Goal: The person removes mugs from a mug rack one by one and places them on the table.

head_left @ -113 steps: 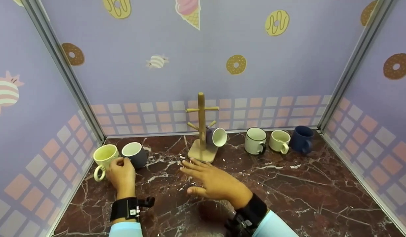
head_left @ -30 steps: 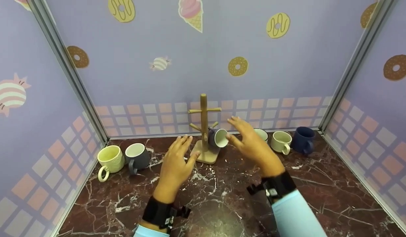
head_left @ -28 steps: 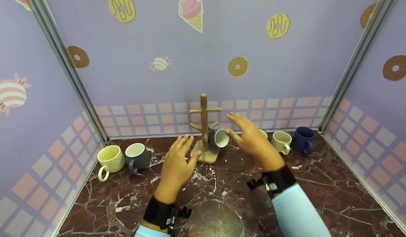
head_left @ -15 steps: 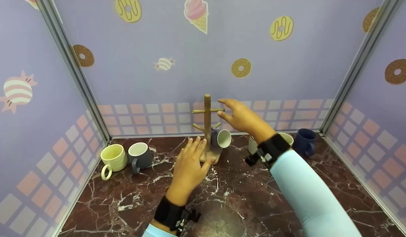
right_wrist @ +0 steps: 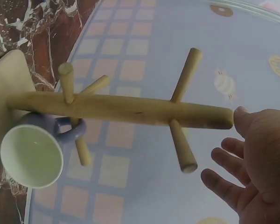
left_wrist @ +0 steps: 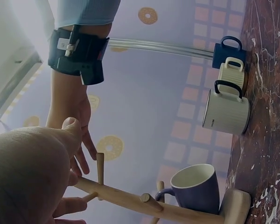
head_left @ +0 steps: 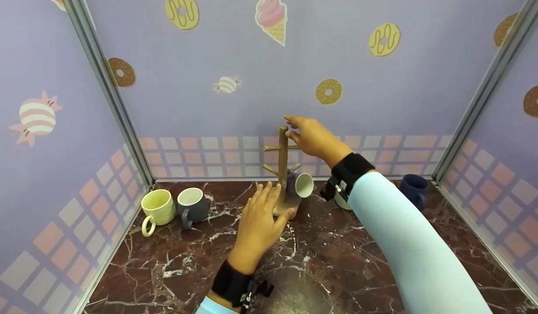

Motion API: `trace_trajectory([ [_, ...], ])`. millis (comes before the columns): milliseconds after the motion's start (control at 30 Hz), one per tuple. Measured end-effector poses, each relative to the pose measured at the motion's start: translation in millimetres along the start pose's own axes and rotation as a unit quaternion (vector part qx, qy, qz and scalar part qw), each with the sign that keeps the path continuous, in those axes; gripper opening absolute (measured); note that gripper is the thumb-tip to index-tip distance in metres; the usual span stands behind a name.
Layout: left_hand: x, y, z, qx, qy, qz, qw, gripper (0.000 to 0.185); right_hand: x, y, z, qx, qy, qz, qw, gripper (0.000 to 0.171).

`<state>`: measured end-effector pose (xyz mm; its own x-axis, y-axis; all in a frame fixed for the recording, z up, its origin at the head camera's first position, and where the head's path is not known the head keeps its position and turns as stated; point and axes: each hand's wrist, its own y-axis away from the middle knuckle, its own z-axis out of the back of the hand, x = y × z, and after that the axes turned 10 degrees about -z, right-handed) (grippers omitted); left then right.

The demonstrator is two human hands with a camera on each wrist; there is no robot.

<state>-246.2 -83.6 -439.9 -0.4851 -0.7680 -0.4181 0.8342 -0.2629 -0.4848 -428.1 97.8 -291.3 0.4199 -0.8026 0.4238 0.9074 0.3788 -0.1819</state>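
Note:
A wooden mug tree (head_left: 283, 161) stands at the back middle, short pegs sticking out from its post. One purple mug (right_wrist: 32, 156) with a pale inside hangs by its handle from a low peg, tipped on its side. My right hand (head_left: 314, 137) is at the top of the post; in the right wrist view its thumb is right at the post's end and its fingers are spread. Lower down, my left hand (head_left: 260, 222) reaches in front of the base with straight fingers, overlapping it in the head view. Neither hand holds anything.
At the left stand a yellow mug (head_left: 159, 208) and a dark grey mug (head_left: 193, 205). Toward the right are a white mug (left_wrist: 227, 112) with a black handle, a cream mug (left_wrist: 232, 77) and a navy mug (head_left: 413, 192). Patterned walls enclose the marbled tabletop (head_left: 199, 270).
My left hand has left the grey mug and moved right to the mug tree's base. My right hand has risen from low in front of it to the post's top. The head view has shifted slightly.

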Motion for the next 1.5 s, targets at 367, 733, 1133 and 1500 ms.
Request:
trace_trajectory([
  [367,6.8,-2.8,1.0,0.005,0.007,0.005,1.0000,0.082,11,-12,-6,0.023,-0.007,0.000,1.000,0.048],
  [733,12.8,-0.6,1.9,0.000,0.011,0.002,0.9999,0.081,9,-20,-11,0.016,-0.045,-0.005,0.999,0.041],
  [1133,15.8,-2.2,6.5,0.003,0.008,0.017,0.9998,0.083,11,-16,-12,-0.005,-0.044,-0.038,0.998,0.032],
  [1500,19.1,-1.3,5.4,-0.011,0.017,0.027,0.9994,0.083,14,-15,-19,-0.074,-0.023,-0.037,0.996,0.024],
])
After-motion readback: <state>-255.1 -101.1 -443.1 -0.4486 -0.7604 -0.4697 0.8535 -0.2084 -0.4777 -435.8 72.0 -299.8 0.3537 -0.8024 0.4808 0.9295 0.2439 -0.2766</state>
